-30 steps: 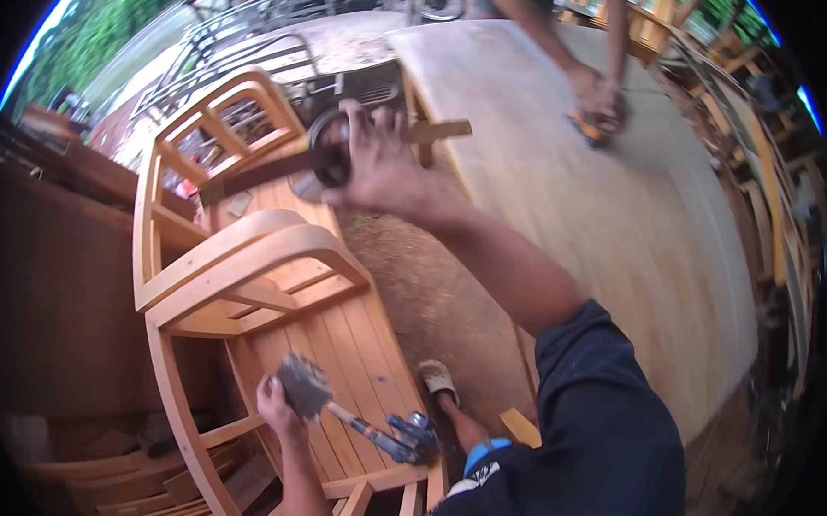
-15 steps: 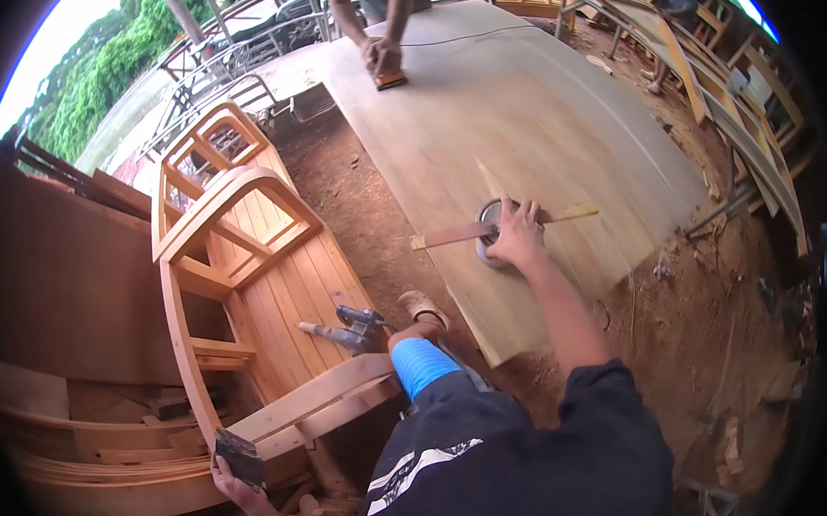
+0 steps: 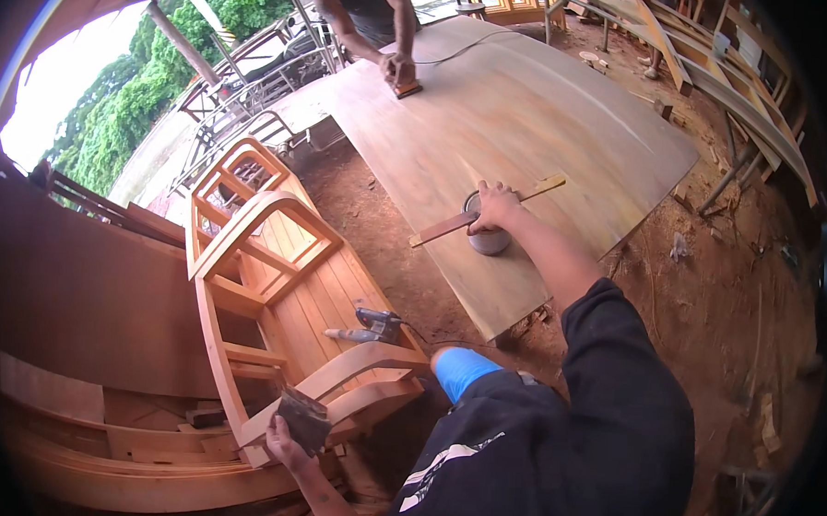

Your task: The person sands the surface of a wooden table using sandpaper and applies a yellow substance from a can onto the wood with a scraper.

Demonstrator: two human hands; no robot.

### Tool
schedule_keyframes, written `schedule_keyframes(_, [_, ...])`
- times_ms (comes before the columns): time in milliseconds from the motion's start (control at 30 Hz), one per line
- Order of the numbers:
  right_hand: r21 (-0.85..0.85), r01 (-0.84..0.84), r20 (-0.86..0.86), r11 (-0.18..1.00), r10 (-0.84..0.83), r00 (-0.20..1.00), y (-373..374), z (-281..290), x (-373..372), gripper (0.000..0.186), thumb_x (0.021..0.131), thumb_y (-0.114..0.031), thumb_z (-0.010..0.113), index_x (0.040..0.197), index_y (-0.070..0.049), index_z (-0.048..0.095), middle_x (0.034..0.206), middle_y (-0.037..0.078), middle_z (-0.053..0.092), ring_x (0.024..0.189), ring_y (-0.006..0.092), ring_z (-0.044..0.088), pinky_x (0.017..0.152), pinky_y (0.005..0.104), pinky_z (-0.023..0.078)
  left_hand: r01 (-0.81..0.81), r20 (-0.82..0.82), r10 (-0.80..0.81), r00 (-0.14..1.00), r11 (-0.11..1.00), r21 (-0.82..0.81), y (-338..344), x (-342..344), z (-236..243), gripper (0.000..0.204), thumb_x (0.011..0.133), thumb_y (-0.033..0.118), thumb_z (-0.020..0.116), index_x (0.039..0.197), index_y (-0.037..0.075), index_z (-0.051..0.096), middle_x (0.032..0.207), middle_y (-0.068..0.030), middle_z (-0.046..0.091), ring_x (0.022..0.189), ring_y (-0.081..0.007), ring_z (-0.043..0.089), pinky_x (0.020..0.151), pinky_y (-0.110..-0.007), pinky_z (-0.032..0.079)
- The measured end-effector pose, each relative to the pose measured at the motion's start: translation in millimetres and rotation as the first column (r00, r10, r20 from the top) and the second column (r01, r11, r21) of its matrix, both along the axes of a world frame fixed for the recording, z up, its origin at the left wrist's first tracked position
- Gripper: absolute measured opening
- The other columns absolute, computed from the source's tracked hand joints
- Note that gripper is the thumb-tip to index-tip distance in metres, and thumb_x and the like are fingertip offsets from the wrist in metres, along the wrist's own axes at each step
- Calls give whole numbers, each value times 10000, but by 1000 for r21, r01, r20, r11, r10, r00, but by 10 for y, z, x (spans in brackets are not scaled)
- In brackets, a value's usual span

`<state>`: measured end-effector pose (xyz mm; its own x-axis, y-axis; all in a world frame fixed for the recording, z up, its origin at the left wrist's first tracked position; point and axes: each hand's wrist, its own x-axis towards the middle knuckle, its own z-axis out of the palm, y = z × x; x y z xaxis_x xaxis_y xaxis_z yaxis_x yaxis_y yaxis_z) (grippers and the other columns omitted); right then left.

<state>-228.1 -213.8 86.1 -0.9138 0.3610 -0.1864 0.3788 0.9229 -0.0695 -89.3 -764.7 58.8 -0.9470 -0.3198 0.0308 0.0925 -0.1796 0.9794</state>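
My left hand (image 3: 281,441) grips a dark, flat, square pad (image 3: 304,420) beside the curved arm of a wooden bench (image 3: 317,300). My right hand (image 3: 497,209) reaches over a round metal can (image 3: 489,242) on the near part of a large wooden sheet (image 3: 531,106), fingers closed about its rim. A flat wooden strip (image 3: 444,227) crosses at the can's top and sticks out on both sides of my hand. The can's contents are hidden by the hand.
On the bench seat lies a grey-blue power tool (image 3: 374,325) with a cord. Across the sheet, another person's hands (image 3: 399,70) press an orange sander (image 3: 408,89) onto it. Wooden boards (image 3: 716,82) are stacked at the far right.
My view has shifted, and more of the can's side now shows under my right hand. The pad in my left hand has risen and turned. The other person's sander has moved slightly.
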Motion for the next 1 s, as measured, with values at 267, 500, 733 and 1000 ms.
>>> schedule_keyframes(267, [-22,19,-17,1000,-19,1000,49,74,-25,1062,534,-618,768,1280,14,353,1156,202,547,1122,313,540,899,385,492,-255,266,243,933,967,11,257,896,-572,313,935,200,489,1116,-53,523,985,-133,613,828,-238,632,734,-345,539])
schedule_keyframes(500, [-82,-39,-72,996,33,997,183,-16,16,1040,544,-617,768,1251,35,372,1175,197,495,1064,312,542,877,365,500,-216,353,209,912,976,-19,1296,797,-641,237,946,168,495,1050,-41,537,929,-110,612,788,-202,615,709,-341,526])
schedule_keyframes(733, [-206,-255,12,945,263,965,249,20,-162,1045,572,-551,790,1285,59,331,1168,196,471,1104,314,510,774,418,558,-124,293,120,948,992,-7,2964,507,-232,294,953,200,476,1125,-35,520,970,-110,604,834,-209,616,723,-333,529])
schedule_keyframes(1000, [-405,-246,73,881,299,951,698,114,-284,1058,534,-422,864,1302,29,293,1238,250,455,1147,351,498,688,476,585,-137,280,147,948,989,-56,3668,648,230,298,960,209,451,1130,-24,526,1002,-129,608,856,-225,620,728,-333,527])
